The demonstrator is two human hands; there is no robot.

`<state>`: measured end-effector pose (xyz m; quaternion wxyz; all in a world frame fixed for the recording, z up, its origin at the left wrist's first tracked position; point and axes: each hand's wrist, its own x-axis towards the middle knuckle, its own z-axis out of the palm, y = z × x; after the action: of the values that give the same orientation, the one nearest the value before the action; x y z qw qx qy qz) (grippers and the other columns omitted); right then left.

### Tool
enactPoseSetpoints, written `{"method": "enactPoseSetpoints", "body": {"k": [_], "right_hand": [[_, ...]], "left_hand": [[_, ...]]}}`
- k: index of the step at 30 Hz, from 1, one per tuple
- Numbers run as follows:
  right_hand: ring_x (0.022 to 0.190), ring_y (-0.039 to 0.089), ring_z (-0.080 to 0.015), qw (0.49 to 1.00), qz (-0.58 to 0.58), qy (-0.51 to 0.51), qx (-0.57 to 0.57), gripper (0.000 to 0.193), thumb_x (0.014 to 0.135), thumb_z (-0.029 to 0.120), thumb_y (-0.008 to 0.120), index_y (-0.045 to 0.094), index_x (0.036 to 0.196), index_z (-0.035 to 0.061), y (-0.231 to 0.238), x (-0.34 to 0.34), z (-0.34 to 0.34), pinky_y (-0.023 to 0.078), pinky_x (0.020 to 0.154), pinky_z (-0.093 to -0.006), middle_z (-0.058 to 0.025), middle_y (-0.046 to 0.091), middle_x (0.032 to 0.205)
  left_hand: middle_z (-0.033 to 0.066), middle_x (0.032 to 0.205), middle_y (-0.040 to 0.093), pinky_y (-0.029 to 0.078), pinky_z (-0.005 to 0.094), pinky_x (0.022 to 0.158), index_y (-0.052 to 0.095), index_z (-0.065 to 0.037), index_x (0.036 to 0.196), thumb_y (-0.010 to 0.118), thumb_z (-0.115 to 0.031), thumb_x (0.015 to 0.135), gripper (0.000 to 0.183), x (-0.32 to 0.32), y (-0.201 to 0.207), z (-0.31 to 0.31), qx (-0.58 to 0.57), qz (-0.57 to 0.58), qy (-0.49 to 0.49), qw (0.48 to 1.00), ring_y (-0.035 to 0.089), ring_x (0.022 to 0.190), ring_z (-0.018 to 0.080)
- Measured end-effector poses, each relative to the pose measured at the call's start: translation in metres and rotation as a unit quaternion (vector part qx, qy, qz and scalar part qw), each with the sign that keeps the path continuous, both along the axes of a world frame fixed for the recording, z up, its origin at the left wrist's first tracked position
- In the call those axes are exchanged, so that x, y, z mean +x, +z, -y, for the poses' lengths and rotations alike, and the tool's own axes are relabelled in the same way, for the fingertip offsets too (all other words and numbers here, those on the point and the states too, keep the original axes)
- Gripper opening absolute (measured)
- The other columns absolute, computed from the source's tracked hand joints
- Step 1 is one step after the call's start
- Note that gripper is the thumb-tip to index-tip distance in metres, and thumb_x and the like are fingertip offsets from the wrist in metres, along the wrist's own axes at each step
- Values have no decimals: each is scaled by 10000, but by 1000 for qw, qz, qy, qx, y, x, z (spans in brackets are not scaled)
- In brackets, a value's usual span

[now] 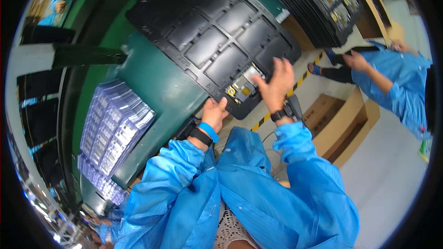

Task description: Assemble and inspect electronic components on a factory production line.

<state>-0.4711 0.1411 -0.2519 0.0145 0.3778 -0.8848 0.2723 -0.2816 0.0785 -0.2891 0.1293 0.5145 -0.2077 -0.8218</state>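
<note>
A black plastic tray (228, 54) with several rectangular pockets lies on the green table in front of me. In its nearest pocket sits a small circuit board assembly (245, 87) with silver and yellow parts; the other pockets that I can make out hold nothing. My left hand (215, 116) is closed at the tray's near edge, its thumb and forefinger against the rim beside that pocket. Just right of the board, my right hand (278, 84) is open, fingers raised and spread, the thumb close to the board. Whether the thumb touches it I cannot tell.
Stacked clear plastic trays (115, 129) stand on the green table (157, 71) at left. Far right is a stack of black trays (334, 7) filled with boards. A cardboard box (344, 129) sits on the floor, near a co-worker in blue (392, 80). A green post (87, 55) rises at left.
</note>
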Motion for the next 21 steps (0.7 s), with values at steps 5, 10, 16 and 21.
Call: {"method": "enactPoseSetpoints", "body": {"k": [5,10,16,21], "right_hand": [[1137,399,-300,899,363,-204,-139,794,749,226,676,192,1278,-116,-42,-14,-26,291,975,-321,-248,374,1253],[956,502,-216,893,369,-157,-204,714,773,148,650,204,1311,-2,-70,-13,-14,473,724,-305,-148,451,1162],[1049,451,-256,897,400,-148,-114,760,755,178,679,200,1295,-60,-76,-4,-6,387,887,-340,-191,428,1196],[899,530,-219,854,489,-155,-81,545,761,252,675,382,1130,-22,-24,-15,-12,453,789,-332,-117,514,1081]], "left_hand": [[50,1015,566,470,414,789,454,-56,1021,516,-88,866,170,8,11,-5,-16,17,13,1000,564,931,189],[23,1045,564,460,376,813,482,-87,1058,503,-90,873,186,16,10,-5,5,22,39,999,552,938,161],[58,762,586,453,288,623,575,3,825,545,-268,852,275,45,-11,-8,-107,172,-79,976,548,694,147],[53,626,534,421,285,581,594,21,762,568,-333,822,360,57,-9,-21,-133,64,-148,978,517,625,149]]}}
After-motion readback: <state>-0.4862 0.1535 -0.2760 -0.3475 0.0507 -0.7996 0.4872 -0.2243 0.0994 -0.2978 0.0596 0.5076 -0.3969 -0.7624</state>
